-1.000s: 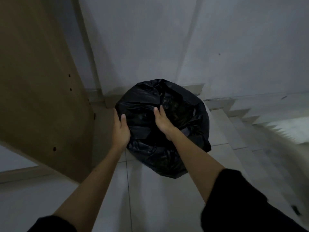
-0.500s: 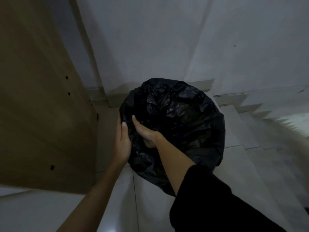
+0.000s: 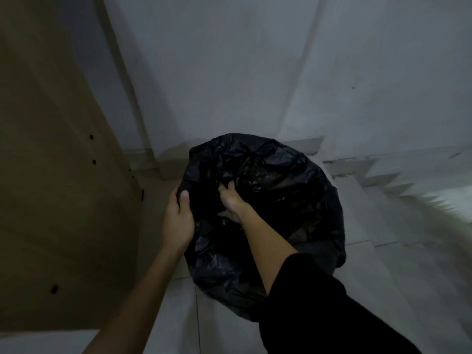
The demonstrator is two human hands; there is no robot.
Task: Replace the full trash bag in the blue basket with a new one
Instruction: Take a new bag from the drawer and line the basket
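A black trash bag [image 3: 288, 200] bulges over a round shape on the pale tiled floor in the corner; the blue basket itself is hidden under the plastic. My left hand [image 3: 177, 221] grips the bag's left edge, thumb on top of the film. My right hand [image 3: 231, 204] reaches down into the middle of the bag, and its fingertips are buried in the crumpled plastic. The light is dim and the folds are hard to read.
A brown wooden panel [image 3: 58, 187] with small holes stands close on the left. Grey walls [image 3: 255, 72] meet behind the bag. Pale steps [image 3: 388, 180] descend to the right of it.
My right hand has pushed further into the bag's middle and its fingers have sunk into the plastic. My left hand has stayed on the left edge. The view has shifted slightly closer.
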